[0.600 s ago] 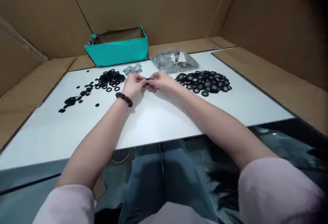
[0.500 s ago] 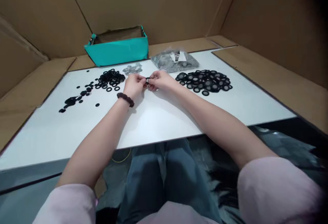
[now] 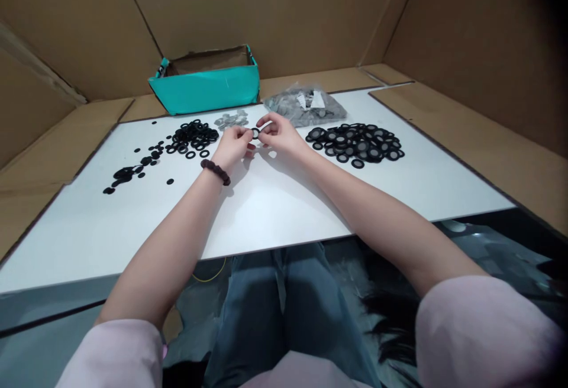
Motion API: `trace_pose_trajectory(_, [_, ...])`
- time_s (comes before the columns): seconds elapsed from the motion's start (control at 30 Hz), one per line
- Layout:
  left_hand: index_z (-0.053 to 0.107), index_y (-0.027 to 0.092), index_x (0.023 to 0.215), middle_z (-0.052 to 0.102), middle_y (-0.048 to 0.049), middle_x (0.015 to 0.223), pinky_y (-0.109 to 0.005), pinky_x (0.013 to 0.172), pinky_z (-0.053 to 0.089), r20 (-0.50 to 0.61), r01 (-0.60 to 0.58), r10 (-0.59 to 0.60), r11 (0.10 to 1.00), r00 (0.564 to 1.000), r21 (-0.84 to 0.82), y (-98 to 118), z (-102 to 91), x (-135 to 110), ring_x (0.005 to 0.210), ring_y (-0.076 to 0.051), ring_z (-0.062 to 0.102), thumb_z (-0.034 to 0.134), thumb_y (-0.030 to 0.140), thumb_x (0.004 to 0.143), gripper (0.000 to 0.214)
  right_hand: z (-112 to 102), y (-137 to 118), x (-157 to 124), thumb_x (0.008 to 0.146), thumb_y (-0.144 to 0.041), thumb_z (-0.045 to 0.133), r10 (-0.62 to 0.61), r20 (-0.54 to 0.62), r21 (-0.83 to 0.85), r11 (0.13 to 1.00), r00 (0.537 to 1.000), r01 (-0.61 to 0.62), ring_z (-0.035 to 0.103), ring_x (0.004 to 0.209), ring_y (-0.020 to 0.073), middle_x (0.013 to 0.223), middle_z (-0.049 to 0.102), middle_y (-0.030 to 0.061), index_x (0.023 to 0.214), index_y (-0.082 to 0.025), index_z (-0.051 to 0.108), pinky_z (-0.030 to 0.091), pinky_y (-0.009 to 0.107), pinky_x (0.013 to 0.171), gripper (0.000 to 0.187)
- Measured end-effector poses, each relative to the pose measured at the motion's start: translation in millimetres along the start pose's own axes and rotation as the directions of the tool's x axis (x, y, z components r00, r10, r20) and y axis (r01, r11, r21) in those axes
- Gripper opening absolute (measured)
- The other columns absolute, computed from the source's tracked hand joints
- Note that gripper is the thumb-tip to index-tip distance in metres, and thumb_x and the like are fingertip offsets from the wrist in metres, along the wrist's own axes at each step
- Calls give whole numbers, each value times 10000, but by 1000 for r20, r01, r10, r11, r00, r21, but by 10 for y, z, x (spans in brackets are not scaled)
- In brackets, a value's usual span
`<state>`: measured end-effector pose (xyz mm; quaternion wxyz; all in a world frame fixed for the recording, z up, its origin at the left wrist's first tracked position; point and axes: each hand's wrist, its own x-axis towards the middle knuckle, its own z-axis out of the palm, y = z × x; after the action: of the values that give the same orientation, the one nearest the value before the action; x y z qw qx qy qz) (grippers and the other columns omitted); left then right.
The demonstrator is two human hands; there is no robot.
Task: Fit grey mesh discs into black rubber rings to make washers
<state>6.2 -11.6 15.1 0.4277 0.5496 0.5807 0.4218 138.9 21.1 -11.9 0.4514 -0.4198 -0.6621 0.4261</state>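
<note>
Between my hands is a black ring (image 3: 255, 133) with a pale centre, held at its left edge by the thumb and fingers of my left hand (image 3: 231, 146). My right hand (image 3: 280, 133) is at the ring's right side, thumb and forefinger apart; whether the thumb touches the ring I cannot tell. Left of my hands lies a heap of black rings (image 3: 195, 135), with small black discs (image 3: 126, 173) scattered beyond it. Small grey discs (image 3: 231, 119) lie just behind my left hand. To the right spreads a pile of black rings with grey centres (image 3: 361, 142).
A clear plastic bag (image 3: 306, 106) of grey pieces lies at the back of the white table (image 3: 266, 210). Behind the left heap stands an open turquoise box (image 3: 206, 89). Cardboard walls (image 3: 319, 21) surround the table.
My right thumb and forefinger have spread apart from their pinch at the ring. The ring now shows its pale centre, with my left hand still on it.
</note>
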Motion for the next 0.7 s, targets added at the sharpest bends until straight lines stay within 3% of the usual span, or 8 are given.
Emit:
trace_pose_trajectory(0.3, [523, 155, 805, 543, -3, 659, -221, 582, 523, 42, 9, -6, 998, 999, -67, 5, 26, -2, 636, -115, 596, 531, 152, 831, 27, 72, -49, -64, 756, -132, 557, -78, 7, 3, 997, 997, 78, 508, 574, 121, 609, 552, -42, 867, -225, 542, 473, 241, 595, 146])
trace_pose_trajectory(0.5, [544, 143, 827, 532, 0, 623, -231, 590, 517, 174, 68, -55, 995, 983, -66, -28, 16, 13, 580, -102, 570, 534, 139, 812, 18, 50, -35, -45, 774, -126, 491, -131, 59, -82, 987, 990, 136, 495, 594, 129, 628, 551, -23, 829, -201, 573, 466, 256, 630, 124])
trace_pose_trajectory(0.7, [509, 172, 773, 509, 9, 586, -212, 520, 469, 128, 84, -72, 992, 989, -91, -52, -32, 49, 539, -103, 551, 532, 139, 813, 56, 28, 51, -35, 756, -147, 538, -103, 111, -51, 993, 988, 110, 477, 560, 124, 613, 526, -42, 928, -224, 553, 452, 238, 568, 189])
